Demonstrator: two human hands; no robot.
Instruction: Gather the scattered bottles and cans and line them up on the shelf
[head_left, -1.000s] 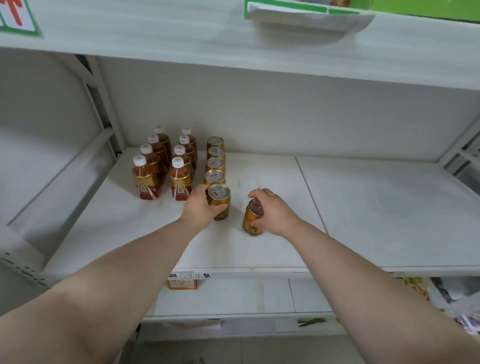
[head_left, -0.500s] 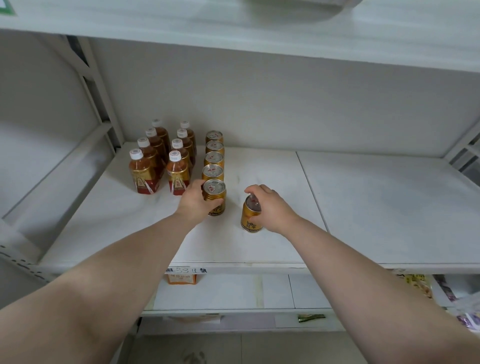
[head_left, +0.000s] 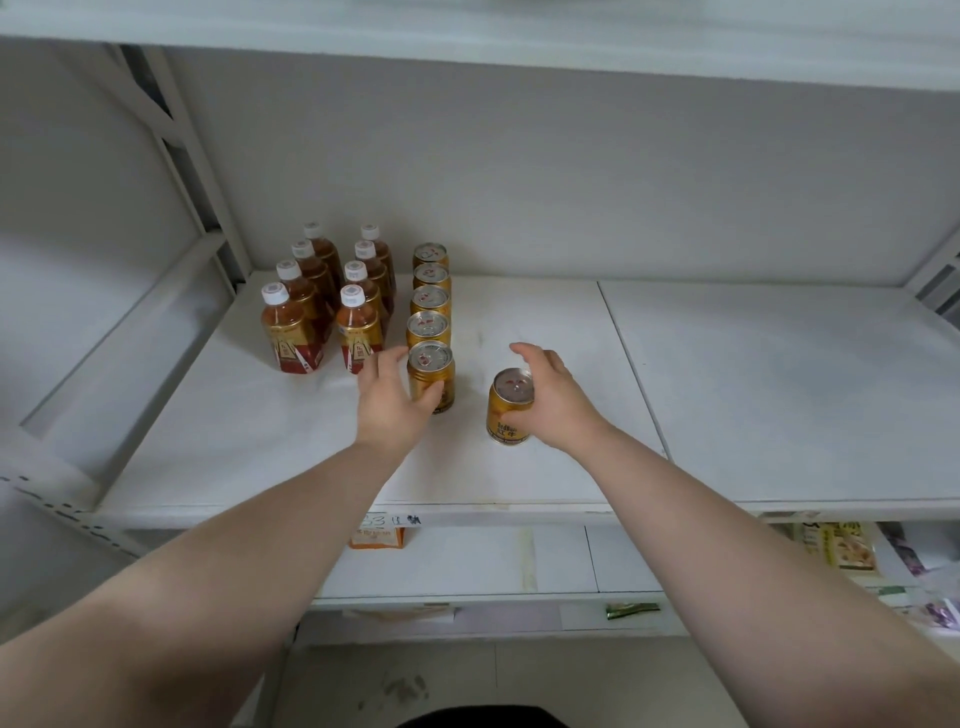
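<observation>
Two rows of brown tea bottles (head_left: 355, 332) with white caps stand at the back left of the white shelf (head_left: 779, 395). Right of them runs a single file of gold cans (head_left: 430, 301). My left hand (head_left: 387, 400) is at the front can (head_left: 430, 364) of that file, fingers stretched along its left side and thumb lying on its front. A separate gold can (head_left: 508, 410) stands upright to the right. My right hand (head_left: 553, 402) is beside it, thumb touching its side and fingers spread above and behind its top.
The shelf's right half is bare board with a seam (head_left: 631, 374) down the middle. Another shelf board (head_left: 467, 52) hangs overhead. A slanted frame post (head_left: 176, 156) stands at the left. Below the front edge, a lower shelf holds packets (head_left: 836, 545) and an orange tag (head_left: 376, 538).
Both hands have loosened from the two cans they were gripping; the fingers now spread away from the cans. The view has tilted down slightly.
</observation>
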